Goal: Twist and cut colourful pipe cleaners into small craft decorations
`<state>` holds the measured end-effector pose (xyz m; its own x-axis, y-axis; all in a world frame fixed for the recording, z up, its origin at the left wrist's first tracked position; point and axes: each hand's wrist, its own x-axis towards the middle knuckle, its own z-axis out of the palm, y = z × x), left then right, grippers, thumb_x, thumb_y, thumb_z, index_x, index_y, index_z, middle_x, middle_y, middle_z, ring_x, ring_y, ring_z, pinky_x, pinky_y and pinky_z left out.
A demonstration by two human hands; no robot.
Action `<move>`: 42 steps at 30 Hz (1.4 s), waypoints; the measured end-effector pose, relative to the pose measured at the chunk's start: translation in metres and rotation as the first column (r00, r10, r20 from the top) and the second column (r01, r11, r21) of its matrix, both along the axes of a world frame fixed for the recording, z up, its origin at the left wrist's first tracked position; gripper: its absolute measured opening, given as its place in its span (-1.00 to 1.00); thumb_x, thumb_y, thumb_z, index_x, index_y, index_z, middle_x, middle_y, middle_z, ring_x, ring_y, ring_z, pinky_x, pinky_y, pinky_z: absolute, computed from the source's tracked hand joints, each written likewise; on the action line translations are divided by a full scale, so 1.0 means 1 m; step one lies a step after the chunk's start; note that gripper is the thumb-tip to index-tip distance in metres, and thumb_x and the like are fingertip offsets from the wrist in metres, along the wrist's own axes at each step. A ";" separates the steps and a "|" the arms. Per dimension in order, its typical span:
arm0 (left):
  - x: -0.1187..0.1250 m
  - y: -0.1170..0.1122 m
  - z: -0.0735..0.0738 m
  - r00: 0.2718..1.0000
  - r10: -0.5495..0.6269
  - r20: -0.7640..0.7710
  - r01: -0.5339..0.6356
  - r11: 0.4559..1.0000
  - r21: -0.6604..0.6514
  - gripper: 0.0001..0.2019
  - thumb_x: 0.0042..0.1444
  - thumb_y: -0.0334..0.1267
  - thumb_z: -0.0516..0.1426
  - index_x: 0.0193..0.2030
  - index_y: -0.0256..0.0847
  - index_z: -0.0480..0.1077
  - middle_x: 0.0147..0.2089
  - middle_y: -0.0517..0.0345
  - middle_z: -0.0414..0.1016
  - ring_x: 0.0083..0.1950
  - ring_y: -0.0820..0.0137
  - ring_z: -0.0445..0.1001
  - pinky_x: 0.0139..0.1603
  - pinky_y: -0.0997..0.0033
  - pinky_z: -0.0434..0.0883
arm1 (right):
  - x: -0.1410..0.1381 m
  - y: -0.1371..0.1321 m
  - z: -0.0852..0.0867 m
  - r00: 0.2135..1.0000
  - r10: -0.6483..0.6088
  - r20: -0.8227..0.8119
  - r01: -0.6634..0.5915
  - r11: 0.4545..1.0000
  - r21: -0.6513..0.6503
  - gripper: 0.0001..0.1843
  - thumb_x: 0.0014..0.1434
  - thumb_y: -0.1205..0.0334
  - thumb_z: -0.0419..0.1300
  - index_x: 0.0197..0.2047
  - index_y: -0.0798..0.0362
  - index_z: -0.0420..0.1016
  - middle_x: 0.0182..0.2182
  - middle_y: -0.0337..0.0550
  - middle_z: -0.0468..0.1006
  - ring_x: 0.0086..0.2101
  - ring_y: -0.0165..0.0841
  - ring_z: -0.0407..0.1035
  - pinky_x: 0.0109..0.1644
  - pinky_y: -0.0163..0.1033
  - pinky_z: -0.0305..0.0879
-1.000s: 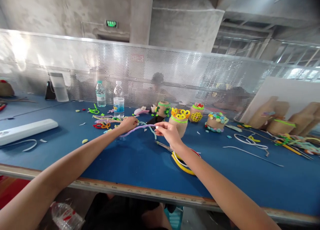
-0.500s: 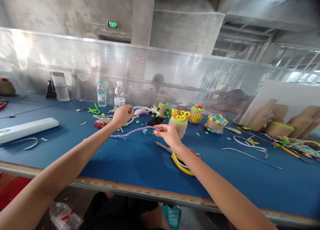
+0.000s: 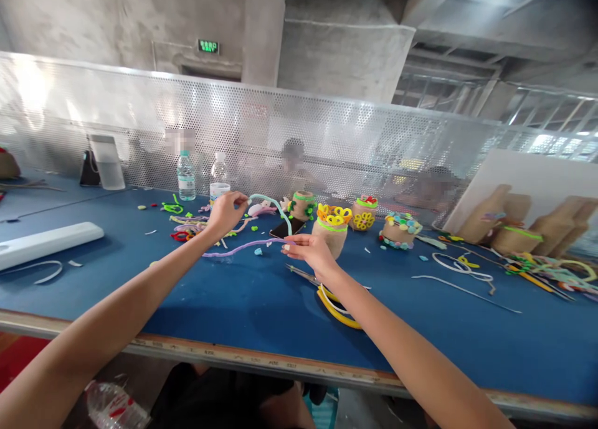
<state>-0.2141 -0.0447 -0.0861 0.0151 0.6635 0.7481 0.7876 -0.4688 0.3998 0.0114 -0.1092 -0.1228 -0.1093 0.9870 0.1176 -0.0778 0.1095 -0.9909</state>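
Now curving mint-green pipe cleaner (image 3: pixel 283 212) down toward right hand (image 3: pixel 311 253)!
Pinching one end in left hand (image 3: pixel 227 212), clasping purple pipe cleaner (image 3: pixel 240 250) in the right; half a second ago stretched out toward green-trimmed tan jar (image 3: pixel 303 208), now arched steeply down; held above blue table (image 3: pixel 224 317), just left of yellow-flowered tan jar (image 3: pixel 330 235).

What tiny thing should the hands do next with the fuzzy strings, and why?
Maybe lower the left hand, bringing the pale green strand beside the purple strand. The right hand seems to pinch both, but they spread apart: the pale green one arches up to the left hand, the purple one runs lower.
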 end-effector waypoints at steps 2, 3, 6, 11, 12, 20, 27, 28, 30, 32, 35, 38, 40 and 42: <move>0.000 -0.002 0.002 1.000 -0.004 0.028 0.003 0.999 0.042 -0.87 0.05 -0.33 0.12 -0.28 -0.28 0.47 -0.29 0.05 0.52 -0.25 0.35 0.45 -0.18 0.40 0.36 | 0.000 -0.002 0.003 1.000 -0.011 0.001 0.011 0.999 -0.030 -0.83 -0.13 0.47 0.32 -0.37 0.17 0.54 -0.55 -0.16 0.59 -0.46 -0.40 0.51 -0.31 -0.35 0.43; 0.000 -0.003 0.002 0.999 -0.006 0.037 0.004 0.998 0.067 -0.87 0.05 -0.34 0.11 -0.28 -0.28 0.47 -0.29 0.05 0.52 -0.24 0.35 0.44 -0.18 0.40 0.36 | 0.000 -0.003 0.004 1.000 -0.017 0.008 0.017 0.999 -0.043 -0.87 -0.09 0.46 0.30 -0.38 0.17 0.53 -0.55 -0.15 0.59 -0.45 -0.40 0.51 -0.31 -0.36 0.43; 0.001 -0.003 0.004 0.997 -0.039 0.071 0.031 0.994 0.109 -0.87 0.04 -0.35 0.11 -0.29 -0.26 0.47 -0.30 0.06 0.50 -0.24 0.35 0.43 -0.17 0.39 0.35 | 0.000 -0.004 0.007 0.999 -0.023 0.022 0.024 0.998 -0.062 -0.95 0.05 0.40 0.21 -0.41 0.15 0.51 -0.52 -0.13 0.59 -0.44 -0.41 0.52 -0.31 -0.37 0.43; 0.012 -0.001 0.001 0.921 -0.256 0.293 0.290 0.954 -0.079 -0.90 0.00 -0.30 0.12 -0.44 -0.28 0.41 -0.45 0.14 0.43 -0.38 0.43 0.36 -0.29 0.43 0.30 | 0.001 -0.002 0.008 0.990 -0.044 0.132 0.045 0.999 -0.006 -0.88 0.14 0.24 0.16 -0.37 0.11 0.46 -0.48 -0.15 0.58 -0.44 -0.40 0.51 -0.35 -0.35 0.43; 0.015 -0.002 -0.001 0.894 -0.304 0.330 0.360 0.925 -0.121 -0.87 0.01 -0.27 0.11 -0.45 -0.29 0.40 -0.48 0.16 0.41 -0.41 0.44 0.35 -0.32 0.44 0.30 | 0.002 -0.002 0.008 0.977 -0.043 0.208 0.037 0.999 0.032 -0.86 0.14 0.19 0.16 -0.35 0.10 0.45 -0.51 -0.16 0.57 -0.49 -0.40 0.49 -0.39 -0.34 0.41; 0.046 -0.031 -0.012 0.613 -0.569 0.548 0.772 0.579 -0.262 -0.63 -0.06 -0.01 0.20 -0.25 -0.30 0.46 -0.37 0.13 0.44 -0.31 0.44 0.41 -0.28 0.47 0.33 | 0.001 -0.007 0.006 0.783 -0.257 0.566 -0.052 0.880 0.472 -0.70 0.15 0.03 0.10 -0.32 0.09 0.50 -0.65 -0.22 0.43 -0.63 -0.39 0.30 -0.58 -0.33 0.11; 0.058 -0.055 -0.007 0.502 -0.668 0.550 0.865 0.375 -0.334 -0.75 0.04 -0.21 0.13 -0.18 -0.28 0.48 -0.34 0.12 0.45 -0.30 0.48 0.37 -0.26 0.49 0.30 | 0.003 -0.001 0.013 0.973 -0.202 0.108 0.145 0.908 0.392 -0.75 0.03 0.03 0.14 -0.39 0.05 0.44 -0.54 -0.24 0.42 -0.56 -0.40 0.32 -0.46 -0.28 0.28; 0.059 -0.056 -0.007 0.488 -0.666 0.565 0.872 0.342 -0.350 -0.77 0.02 -0.24 0.13 -0.21 -0.29 0.49 -0.35 0.12 0.44 -0.31 0.48 0.37 -0.26 0.48 0.30 | 0.004 0.000 0.015 0.986 -0.155 0.052 0.128 0.928 0.349 -0.75 0.02 0.03 0.16 -0.36 0.05 0.45 -0.53 -0.25 0.42 -0.54 -0.40 0.32 -0.43 -0.28 0.29; 0.059 -0.058 -0.006 0.466 -0.643 0.608 0.882 0.278 -0.382 -0.79 -0.04 -0.27 0.13 -0.27 -0.31 0.50 -0.38 0.12 0.43 -0.32 0.47 0.37 -0.25 0.47 0.31 | 0.006 -0.001 0.018 1.000 0.019 -0.001 -0.018 0.959 0.282 -0.73 0.01 0.04 0.17 -0.32 0.06 0.49 -0.53 -0.26 0.41 -0.49 -0.41 0.32 -0.37 -0.28 0.29; 0.059 -0.059 -0.007 0.448 -0.615 0.649 0.889 0.228 -0.398 -0.80 -0.08 -0.28 0.12 -0.32 -0.32 0.49 -0.39 0.12 0.41 -0.34 0.46 0.36 -0.26 0.46 0.32 | 0.007 -0.003 0.019 0.985 0.171 0.035 -0.174 0.944 0.281 -0.74 0.01 0.06 0.20 -0.33 0.07 0.53 -0.56 -0.29 0.37 -0.49 -0.45 0.27 -0.35 -0.29 0.25; 0.061 -0.059 -0.008 0.458 -0.612 0.645 0.882 0.220 -0.417 -0.81 -0.06 -0.25 0.10 -0.38 -0.32 0.46 -0.40 0.12 0.39 -0.35 0.45 0.35 -0.30 0.46 0.33 | 0.005 -0.004 0.017 0.981 0.175 0.080 -0.191 0.923 0.333 -0.78 -0.03 0.10 0.26 -0.35 0.07 0.57 -0.61 -0.31 0.35 -0.53 -0.47 0.18 -0.38 -0.30 0.16; 0.062 -0.057 -0.011 0.558 -0.667 0.494 0.818 0.340 -0.465 -0.74 0.07 -0.17 0.01 -0.36 -0.31 0.43 -0.41 0.12 0.40 -0.34 0.43 0.36 -0.27 0.42 0.33 | 0.004 -0.003 0.014 0.993 0.112 0.021 -0.112 0.928 0.356 -0.79 -0.07 0.09 0.31 -0.42 0.05 0.57 -0.57 -0.26 0.43 -0.49 -0.43 0.25 -0.34 -0.27 0.20; 0.062 -0.055 -0.013 0.673 -0.684 0.280 0.726 0.542 -0.423 -0.71 0.13 -0.13 -0.02 -0.30 -0.30 0.42 -0.38 0.11 0.42 -0.32 0.40 0.38 -0.25 0.40 0.33 | 0.004 -0.001 0.014 0.997 0.073 -0.028 -0.058 0.934 0.351 -0.79 -0.12 0.07 0.34 -0.46 0.04 0.56 -0.52 -0.24 0.47 -0.46 -0.41 0.29 -0.30 -0.26 0.23; 0.061 -0.053 -0.016 0.763 -0.643 0.064 0.635 0.728 -0.259 -0.74 0.14 -0.14 0.01 -0.24 -0.29 0.41 -0.33 0.10 0.43 -0.29 0.38 0.38 -0.25 0.39 0.33 | 0.005 0.001 0.015 0.998 0.023 -0.065 -0.002 0.949 0.316 -0.75 -0.17 0.04 0.37 -0.48 0.03 0.56 -0.53 -0.24 0.46 -0.48 -0.43 0.28 -0.32 -0.27 0.25</move>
